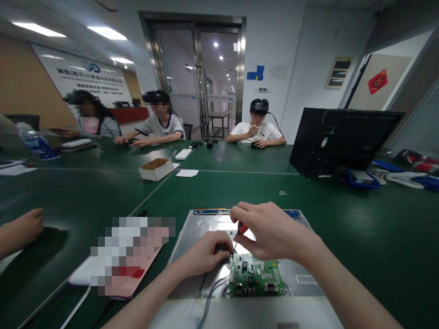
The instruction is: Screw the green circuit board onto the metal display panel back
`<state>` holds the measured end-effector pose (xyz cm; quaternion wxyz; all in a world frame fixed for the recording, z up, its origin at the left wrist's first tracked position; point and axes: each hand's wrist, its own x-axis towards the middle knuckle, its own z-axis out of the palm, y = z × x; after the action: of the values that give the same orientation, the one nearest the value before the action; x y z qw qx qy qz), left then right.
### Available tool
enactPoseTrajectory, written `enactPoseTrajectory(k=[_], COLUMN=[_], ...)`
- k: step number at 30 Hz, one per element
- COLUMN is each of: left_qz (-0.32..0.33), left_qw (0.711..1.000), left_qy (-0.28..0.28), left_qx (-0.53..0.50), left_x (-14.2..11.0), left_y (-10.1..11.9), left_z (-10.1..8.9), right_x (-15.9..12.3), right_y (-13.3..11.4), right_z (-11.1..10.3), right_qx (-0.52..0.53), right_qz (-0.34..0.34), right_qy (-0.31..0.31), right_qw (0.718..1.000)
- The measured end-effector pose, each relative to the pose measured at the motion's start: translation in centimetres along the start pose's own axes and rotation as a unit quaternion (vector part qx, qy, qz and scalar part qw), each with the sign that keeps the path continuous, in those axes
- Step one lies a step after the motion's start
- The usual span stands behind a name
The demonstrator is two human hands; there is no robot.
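A green circuit board (257,276) lies on a silvery metal panel (185,242) in front of me. My right hand (265,228) is closed around the red and black handle of a screwdriver (242,227), whose thin shaft slants down to the board's upper left corner. Close to that tip, my left hand (209,251) has its fingers bent together at the board's edge. Whatever may be between those fingertips is hidden. A grey cable (208,299) runs from the board's left side toward me. A blue circuit strip (292,213) lines the panel's far edge.
Left of the panel lie a pink phone (137,281) and a white cable (77,306). Another person's hand (25,230) rests at far left. Beyond are a small open box (156,170), a bottle (37,142) and a black monitor (343,141). Several people sit across the green table (370,228).
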<state>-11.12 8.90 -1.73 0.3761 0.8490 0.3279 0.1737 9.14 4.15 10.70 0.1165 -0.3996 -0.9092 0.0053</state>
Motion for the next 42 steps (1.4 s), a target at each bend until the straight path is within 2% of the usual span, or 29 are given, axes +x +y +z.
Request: enactPoseTrajectory(k=[3,9,15,21,29,35,42], left_qz=[-0.007,-0.002,0.001,0.005,0.0,0.002,0.005], left_qw=[1.0,1.0,1.0,1.0,1.0,1.0,1.0], left_qy=[-0.002,-0.001,0.006,-0.001,-0.001,-0.009,0.004], left_qx=[0.0,-0.01,-0.007,-0.014,0.001,0.0,-0.005], left_x=[0.0,0.0,-0.04,-0.05,0.01,0.08,0.01], left_y=[0.15,0.19,0.06,-0.05,0.13,0.1,0.2], left_z=[-0.04,-0.16,0.02,0.06,-0.02,-0.07,0.04], right_x=[-0.16,0.16,-0.04,0.29,-0.16,0.16,-0.23], right_y=[0.0,0.21,0.18,0.16,0.11,0.09,0.02], right_z=[-0.11,0.0,-0.06,0.11,-0.03,0.21,-0.02], right_qx=[0.004,-0.017,0.009,-0.005,0.02,-0.018,0.024], right_qz=[-0.004,0.043,-0.001,0.034,0.004,0.036,-0.001], right_qy=[-0.007,0.0,0.004,0.002,0.002,-0.004,-0.003], right_qw=[1.0,0.999,1.0,0.999,1.0,0.999,1.0])
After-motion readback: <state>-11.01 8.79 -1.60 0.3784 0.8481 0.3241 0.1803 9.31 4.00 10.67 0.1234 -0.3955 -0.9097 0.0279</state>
